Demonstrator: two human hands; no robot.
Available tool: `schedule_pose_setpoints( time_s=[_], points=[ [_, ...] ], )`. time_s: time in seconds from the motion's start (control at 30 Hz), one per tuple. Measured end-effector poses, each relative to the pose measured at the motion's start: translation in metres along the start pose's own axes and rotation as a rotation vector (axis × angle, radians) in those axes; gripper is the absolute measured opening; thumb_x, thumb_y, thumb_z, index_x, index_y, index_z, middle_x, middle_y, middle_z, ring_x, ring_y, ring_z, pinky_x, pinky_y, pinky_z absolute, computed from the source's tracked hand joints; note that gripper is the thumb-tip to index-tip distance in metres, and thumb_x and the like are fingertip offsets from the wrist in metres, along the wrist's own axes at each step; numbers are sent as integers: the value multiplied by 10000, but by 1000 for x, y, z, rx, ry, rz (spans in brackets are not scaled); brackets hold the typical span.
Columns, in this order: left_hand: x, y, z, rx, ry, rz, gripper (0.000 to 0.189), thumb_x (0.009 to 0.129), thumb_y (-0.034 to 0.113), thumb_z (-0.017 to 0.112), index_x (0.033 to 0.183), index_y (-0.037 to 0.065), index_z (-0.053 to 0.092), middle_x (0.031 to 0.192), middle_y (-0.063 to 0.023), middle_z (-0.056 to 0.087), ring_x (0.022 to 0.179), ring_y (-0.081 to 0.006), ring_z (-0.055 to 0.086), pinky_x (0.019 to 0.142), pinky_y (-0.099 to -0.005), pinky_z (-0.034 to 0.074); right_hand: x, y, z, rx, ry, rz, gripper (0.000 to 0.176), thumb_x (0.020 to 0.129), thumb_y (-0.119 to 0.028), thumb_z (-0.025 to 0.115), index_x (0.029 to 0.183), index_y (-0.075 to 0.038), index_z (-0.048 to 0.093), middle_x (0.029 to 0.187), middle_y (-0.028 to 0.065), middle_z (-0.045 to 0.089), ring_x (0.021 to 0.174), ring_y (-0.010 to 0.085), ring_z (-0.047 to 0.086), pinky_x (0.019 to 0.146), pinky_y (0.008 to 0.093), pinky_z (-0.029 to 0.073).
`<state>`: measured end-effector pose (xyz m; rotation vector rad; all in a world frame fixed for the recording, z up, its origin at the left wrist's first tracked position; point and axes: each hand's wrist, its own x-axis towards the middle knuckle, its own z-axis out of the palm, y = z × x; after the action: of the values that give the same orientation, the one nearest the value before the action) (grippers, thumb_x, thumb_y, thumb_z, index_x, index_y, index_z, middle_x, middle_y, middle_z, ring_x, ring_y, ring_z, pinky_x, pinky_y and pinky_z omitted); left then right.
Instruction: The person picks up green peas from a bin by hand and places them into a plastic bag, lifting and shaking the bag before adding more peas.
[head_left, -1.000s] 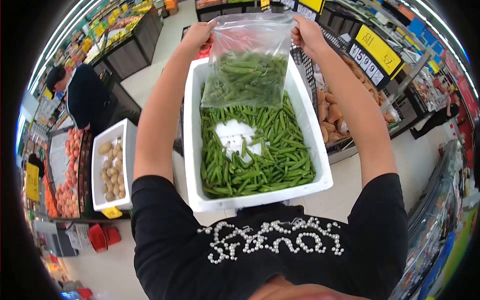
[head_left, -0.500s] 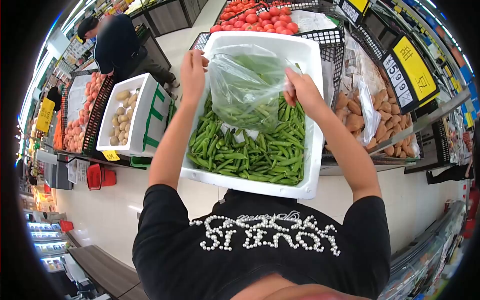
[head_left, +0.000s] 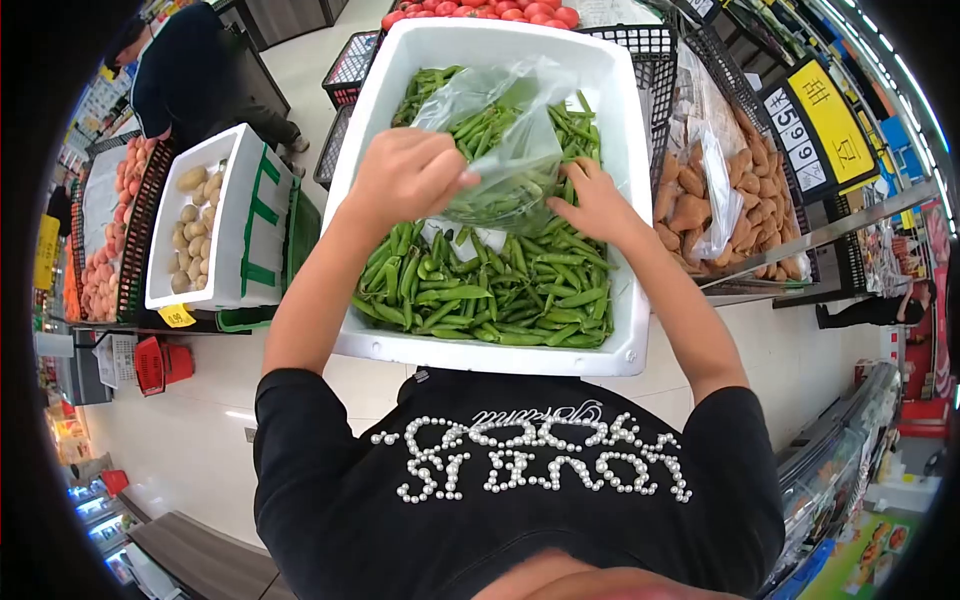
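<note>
A white foam box [head_left: 634,150] full of green pea pods [head_left: 490,295] stands right in front of me. A clear plastic bag [head_left: 500,140] partly filled with pods rests on the heap inside the box. My left hand [head_left: 405,178] grips the bag's left edge with the fingers curled. My right hand [head_left: 592,203] lies at the bag's right lower edge, fingers spread down among the loose pods; whether it pinches the bag is hard to tell.
A second foam box with potatoes [head_left: 205,225] stands to the left. Black crates hold tomatoes [head_left: 480,8] behind and sweet potatoes [head_left: 700,205] to the right, under a yellow price sign [head_left: 825,115]. A person in black [head_left: 190,65] bends over produce at far left.
The bag has come down from held-up height onto the pods in the box. Both hands lowered with it, and my right hand has slid from the bag's top edge toward the loose pods.
</note>
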<state>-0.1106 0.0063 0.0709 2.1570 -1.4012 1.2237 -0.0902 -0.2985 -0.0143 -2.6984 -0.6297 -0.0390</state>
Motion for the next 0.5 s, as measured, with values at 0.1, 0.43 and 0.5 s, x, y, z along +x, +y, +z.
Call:
schedule_pose_setpoints(
  time_s=[0.1,0.43,0.5],
  points=[
    [5,16,0,45,131,83,391,891,298,639,632,104,421,552,-1,420,476,-158,461,423,-276,344,12,11,7,-52,-248,162,811,810,-509,675,1408,-40,390,1455,342,265,1287,502,388,1066,485,363],
    [-13,13,1,-71,366,-502,612,1005,463,361,636,47,617,900,-61,657,916,-255,587,846,-374,413,-30,-29,12,-245,-375,229,832,736,-535,738,1356,-59,451,1258,293,440,1044,522,537,905,512,475],
    [-31,2,0,-675,405,-1044,597,997,440,406,617,26,610,940,-93,654,926,-225,593,855,-339,415,-30,-35,6,-167,-380,294,800,741,-523,739,1332,-58,464,1227,289,467,1052,503,536,903,509,476]
  ],
)
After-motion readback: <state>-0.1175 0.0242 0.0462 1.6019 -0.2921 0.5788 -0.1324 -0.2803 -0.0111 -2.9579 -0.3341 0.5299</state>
